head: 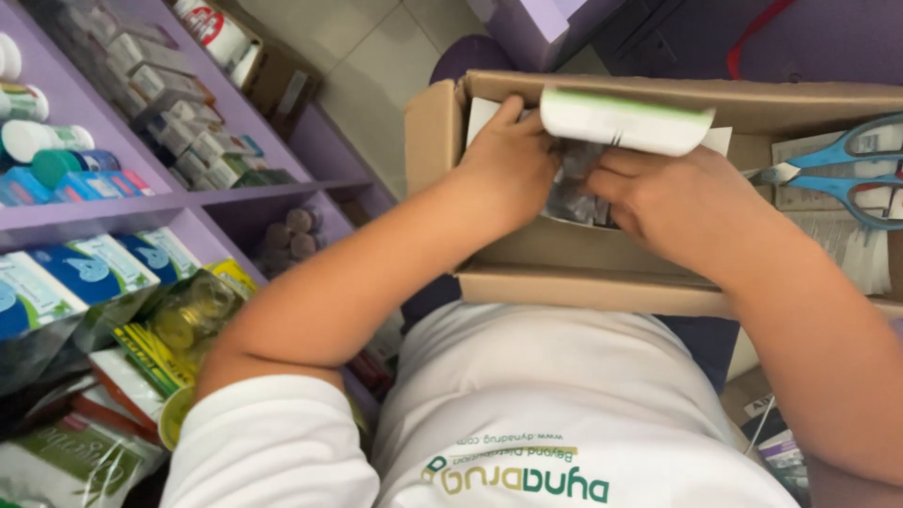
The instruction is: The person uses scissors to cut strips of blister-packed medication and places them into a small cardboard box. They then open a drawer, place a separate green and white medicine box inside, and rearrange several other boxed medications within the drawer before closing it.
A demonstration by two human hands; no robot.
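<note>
A dark packet [572, 188] is pinched by both hands, left [506, 169] and right [679, 202], inside the cardboard box [564, 282]; the white carton [625, 122] could be knocked off.

white-and-green flat carton [625, 122]: tilted, resting atop hands, inside open brown cardboard box [583, 282]
clear foil-wrapped packs [569, 193]: bunched between both hands

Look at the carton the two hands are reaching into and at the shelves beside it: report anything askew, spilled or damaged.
Nothing is spilled or visibly damaged. The white and green box sits tilted across the open carton, above both hands. The scissors lie open on the carton's right flap.
</note>
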